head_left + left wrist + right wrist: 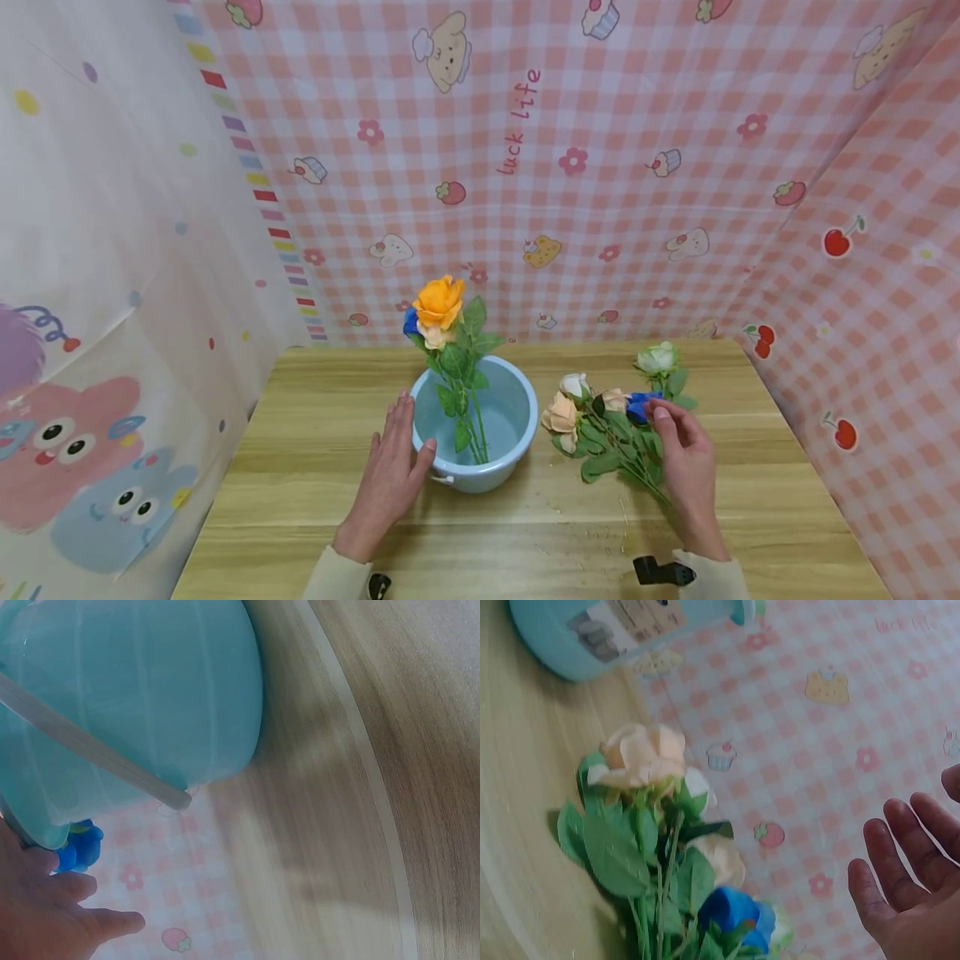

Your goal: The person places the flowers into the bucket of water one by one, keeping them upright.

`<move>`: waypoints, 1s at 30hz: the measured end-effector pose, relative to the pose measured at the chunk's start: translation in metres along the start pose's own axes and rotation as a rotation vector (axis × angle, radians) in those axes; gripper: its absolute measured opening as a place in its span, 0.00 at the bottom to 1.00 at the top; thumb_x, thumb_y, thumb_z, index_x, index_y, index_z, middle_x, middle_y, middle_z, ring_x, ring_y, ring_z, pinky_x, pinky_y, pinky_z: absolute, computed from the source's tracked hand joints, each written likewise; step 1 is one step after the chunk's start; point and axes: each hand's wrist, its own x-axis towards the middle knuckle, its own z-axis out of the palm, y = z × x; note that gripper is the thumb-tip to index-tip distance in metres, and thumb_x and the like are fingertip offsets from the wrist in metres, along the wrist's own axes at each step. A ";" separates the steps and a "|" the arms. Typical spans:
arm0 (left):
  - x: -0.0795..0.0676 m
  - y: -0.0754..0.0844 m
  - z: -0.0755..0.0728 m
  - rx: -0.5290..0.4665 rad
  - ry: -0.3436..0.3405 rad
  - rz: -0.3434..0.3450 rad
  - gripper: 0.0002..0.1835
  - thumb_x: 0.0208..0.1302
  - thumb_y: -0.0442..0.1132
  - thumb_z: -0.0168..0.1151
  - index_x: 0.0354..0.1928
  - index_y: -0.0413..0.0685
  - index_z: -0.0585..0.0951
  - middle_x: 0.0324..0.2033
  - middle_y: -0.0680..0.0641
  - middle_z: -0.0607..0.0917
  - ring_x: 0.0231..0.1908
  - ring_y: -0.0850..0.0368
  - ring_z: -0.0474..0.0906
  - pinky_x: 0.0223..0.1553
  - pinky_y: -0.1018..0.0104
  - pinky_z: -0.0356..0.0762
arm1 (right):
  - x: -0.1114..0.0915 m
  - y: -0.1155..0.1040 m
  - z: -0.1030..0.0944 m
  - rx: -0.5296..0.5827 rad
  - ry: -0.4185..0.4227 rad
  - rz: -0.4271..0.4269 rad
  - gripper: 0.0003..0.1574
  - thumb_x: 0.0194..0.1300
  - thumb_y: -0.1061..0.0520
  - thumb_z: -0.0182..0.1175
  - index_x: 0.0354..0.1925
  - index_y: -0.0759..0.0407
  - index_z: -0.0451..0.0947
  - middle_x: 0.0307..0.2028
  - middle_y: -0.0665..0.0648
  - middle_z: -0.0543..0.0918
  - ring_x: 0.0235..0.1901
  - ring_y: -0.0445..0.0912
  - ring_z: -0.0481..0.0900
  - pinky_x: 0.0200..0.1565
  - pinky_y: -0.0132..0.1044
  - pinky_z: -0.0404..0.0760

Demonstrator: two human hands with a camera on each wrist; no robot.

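rests the left hand (388, 468) against the left side of the bucket (480, 481), with fingers and thumb almost straight; touches the rim there and has hold of nothing. has the right hand (690, 467) over the bunch at the right, with its fingertips just before the blue rose (640, 407) in the head view; shows in the right wrist view these fingers loosely bent and apart from the flowers, with nothing held.

has in the bucket, near the middle of the table (300, 442), an orange rose (439, 302), with a small peach flower (437, 337) directly below and a blue flower (410, 322) at its left; leans them to the left, with heads above the rim and stems going down inside. shows in the left wrist view the pale handle (94, 746) crossing the bucket wall, and in the right wrist view a label (626, 628) on it.

has in the bunch, lying on the table, also a large peach rose (560, 412) nearest to the bucket, a white rose (574, 384) just behind it, a second peach rose (615, 400) beside the blue rose, and a pale green rose (657, 357) farthest back. points most stems toward the front and right. shows small bits (600, 535) scattered before the bunch, and checked cloth (630, 208) behind the table.
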 end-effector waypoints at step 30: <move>-0.001 0.000 -0.001 -0.008 0.000 -0.002 0.40 0.80 0.51 0.50 0.82 0.39 0.50 0.81 0.39 0.51 0.79 0.34 0.49 0.68 0.23 0.53 | 0.014 0.067 -0.081 -0.471 -0.084 0.246 0.30 0.77 0.49 0.59 0.64 0.71 0.75 0.58 0.69 0.82 0.37 0.20 0.73 0.39 0.22 0.81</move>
